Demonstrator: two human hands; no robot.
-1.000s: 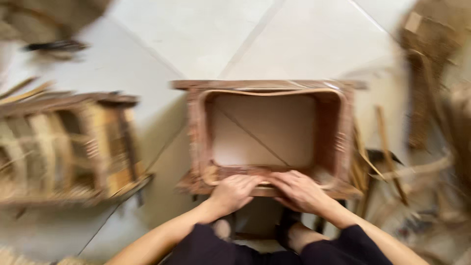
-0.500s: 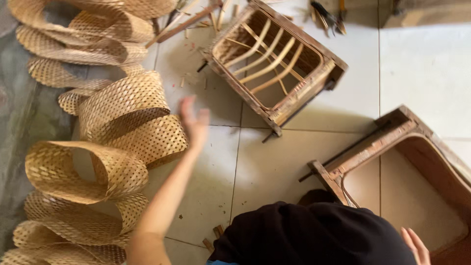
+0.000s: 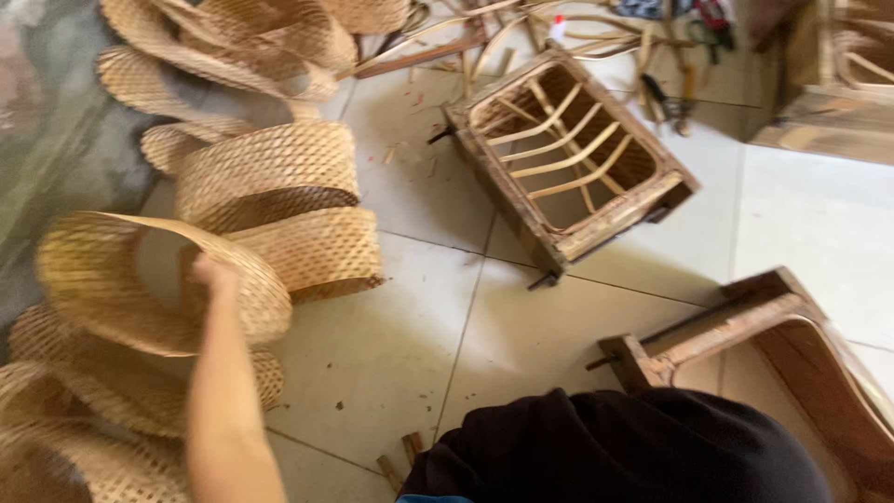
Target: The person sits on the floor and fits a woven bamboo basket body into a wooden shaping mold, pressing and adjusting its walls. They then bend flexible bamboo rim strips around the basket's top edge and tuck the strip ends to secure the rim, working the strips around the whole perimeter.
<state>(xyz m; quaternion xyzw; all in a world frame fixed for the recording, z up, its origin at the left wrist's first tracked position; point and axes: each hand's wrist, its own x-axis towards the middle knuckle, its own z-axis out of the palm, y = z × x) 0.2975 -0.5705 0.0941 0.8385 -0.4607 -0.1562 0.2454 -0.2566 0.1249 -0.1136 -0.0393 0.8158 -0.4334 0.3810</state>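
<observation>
1. at far left, a heap of curled woven rattan sheets (image 3: 84,410) lies on the floor, the strips overlapping one another in loose loops.
2. the person's left hand (image 3: 212,277) reaches out on a bare, outstretched arm and closes on the edge of one curled woven sheet (image 3: 140,279), which arches up above the heap; the fingers are wrapped over its rim, though motion blur hides the finer detail of the grasp.
3. just beyond the hand, two more rolled woven panels (image 3: 279,210) sit stacked on the pale floor tiles (image 3: 400,345), touching the held sheet's far side.
4. at centre top, a wooden box frame with bent rattan ribs (image 3: 568,158) rests tilted on the tiles, well apart from the hand; loose cane offcuts (image 3: 484,42) and hand tools (image 3: 675,93) are scattered behind it.
5. at lower centre, dark clothing (image 3: 615,447) on the person's lap fills the foreground.
6. at lower right, a bare wooden frame (image 3: 745,326) stands just beside the dark clothing, partly cut off by the edge.
7. the right hand is out of view.
</observation>
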